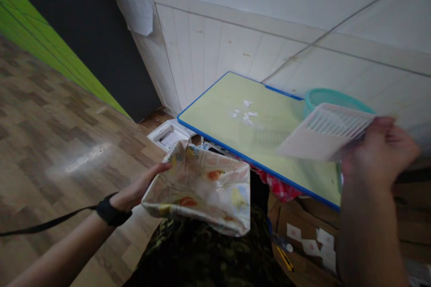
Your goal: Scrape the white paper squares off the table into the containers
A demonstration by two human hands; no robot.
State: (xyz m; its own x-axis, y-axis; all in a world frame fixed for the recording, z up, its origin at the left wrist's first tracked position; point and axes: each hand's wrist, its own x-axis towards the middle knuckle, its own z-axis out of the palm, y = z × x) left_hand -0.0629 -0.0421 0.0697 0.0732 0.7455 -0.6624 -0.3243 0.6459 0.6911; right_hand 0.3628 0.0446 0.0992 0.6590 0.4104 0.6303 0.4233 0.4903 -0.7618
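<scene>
While your left hand [143, 186] gripped the patterned box [202, 188] before the near edge of the desk [218, 103], your right hand [380, 150] grasped the slotted white panel [310, 143] over the right end, long axis slanting leftward, paper scraps [247, 121] lying toward the left edge.

To my left I record a wood-patterned floor [43, 121], bordered by a bright green panel [50, 49] and a dark grey panel [84, 31]. On the far side I note white wall panelling [208, 40], marked in spots, crossed by a thin cable [323, 36] rising rightward; a paper sheet [139, 13] hangs left of it. Near right, I find loose white cards [311, 247] beside a yellow-and-black tool [285, 258].
</scene>
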